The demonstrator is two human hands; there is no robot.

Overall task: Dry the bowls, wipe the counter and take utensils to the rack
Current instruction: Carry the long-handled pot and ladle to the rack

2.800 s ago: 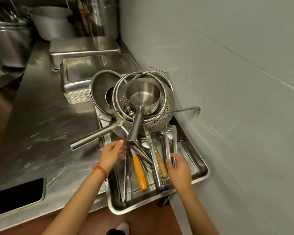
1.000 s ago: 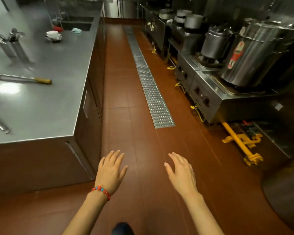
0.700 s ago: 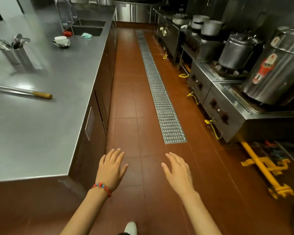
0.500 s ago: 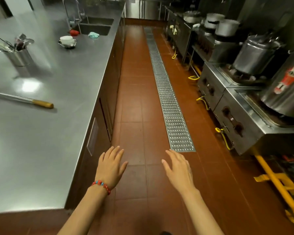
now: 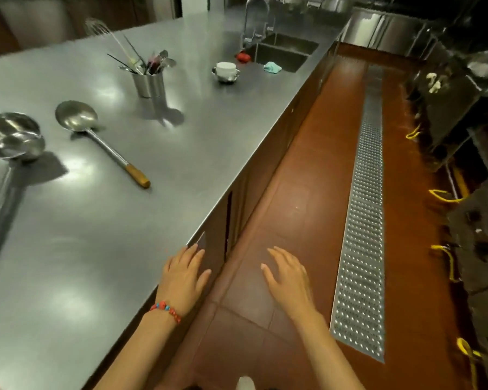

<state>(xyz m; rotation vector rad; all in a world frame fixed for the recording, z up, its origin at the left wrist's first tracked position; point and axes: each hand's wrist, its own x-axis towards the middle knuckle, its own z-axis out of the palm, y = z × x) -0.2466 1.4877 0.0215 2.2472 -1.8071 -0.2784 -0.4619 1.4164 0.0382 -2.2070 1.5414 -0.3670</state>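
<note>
A long steel counter (image 5: 102, 249) fills the left of the view. On it lie a ladle with a wooden handle tip (image 5: 96, 136) and a larger all-steel ladle (image 5: 9, 147) at the left edge. A steel cup of utensils (image 5: 148, 80) stands further back, and a white bowl in a steel dish (image 5: 226, 71) sits near the sink (image 5: 279, 53). My left hand (image 5: 183, 280), with a red bead bracelet, hovers at the counter's edge, fingers straight and empty. My right hand (image 5: 288, 277) is held over the floor, open and empty.
A red object (image 5: 243, 57) and a teal cloth (image 5: 272, 67) lie by the sink. A red-tiled aisle with a metal drain grate (image 5: 364, 220) runs ahead. Dark cooking stations with yellow hoses (image 5: 445, 195) line the right side.
I left the tray of utensils and pans, turned into the aisle and moved along the counter. The view has swung left, bringing both ladles and the utensil cup closer. Both hands stay empty.
</note>
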